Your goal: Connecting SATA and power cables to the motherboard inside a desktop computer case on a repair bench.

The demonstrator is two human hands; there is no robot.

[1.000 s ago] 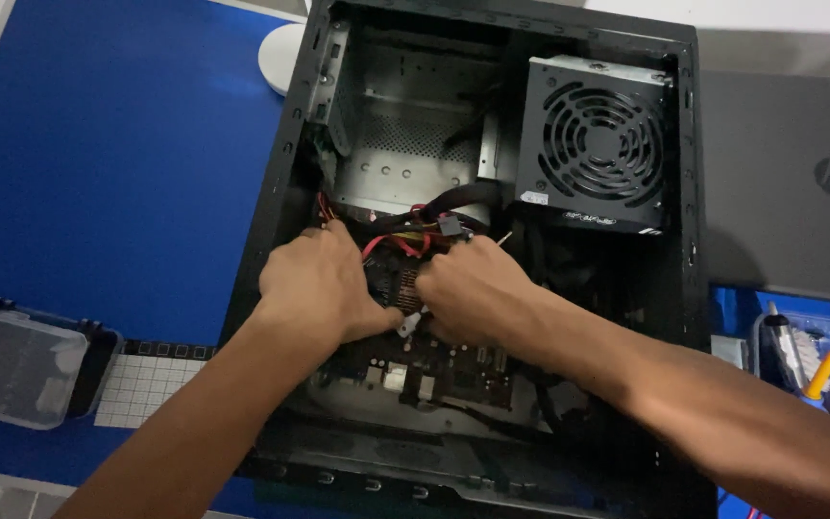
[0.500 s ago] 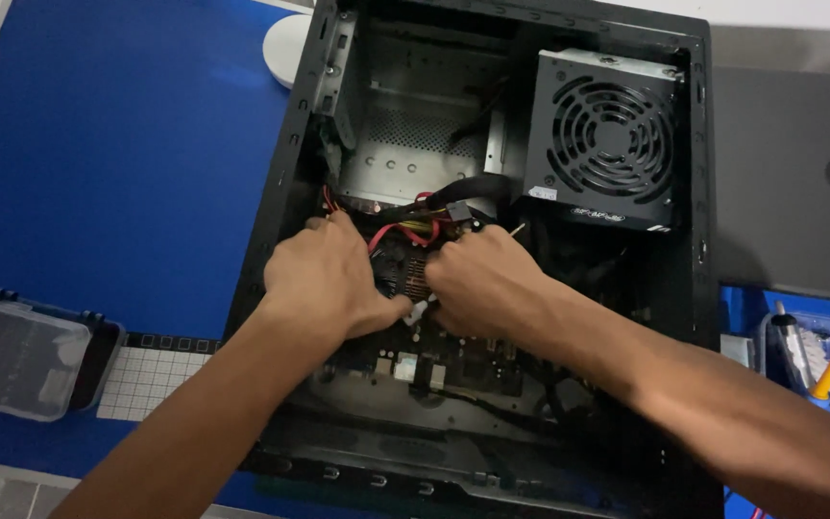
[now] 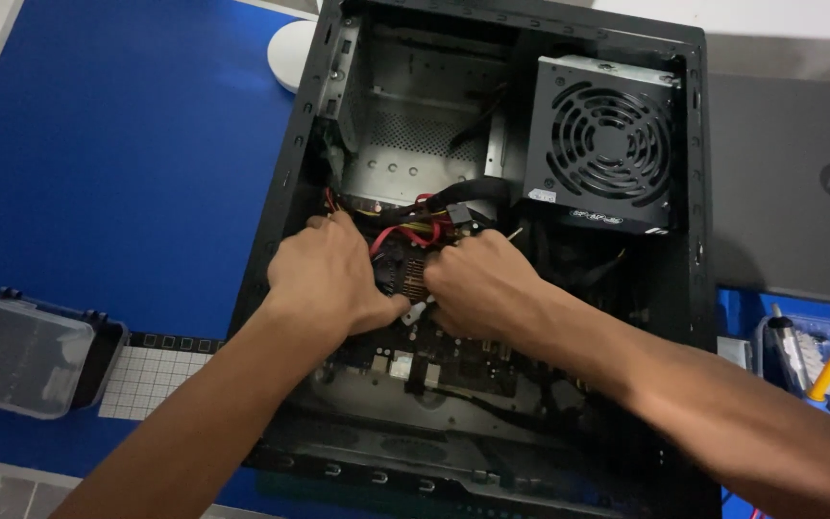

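Pinching a small white connector (image 3: 417, 310) with my left hand (image 3: 330, 274) and right hand (image 3: 477, 285), fingers clenched, I risked bending motherboard (image 3: 453, 360) pins if yanked.

Lighting dim, even, cool cast. Blue mat (image 3: 127, 144) evenly lit, no glare. Interior of open computer case (image 3: 694, 192) dark; lower part near black, detail lost. Soft shadow right of case on grey laptop lid (image 3: 790, 240). Right forearm (image 3: 742, 423) slightly soft. Mild grain. Focus otherwise adequate.
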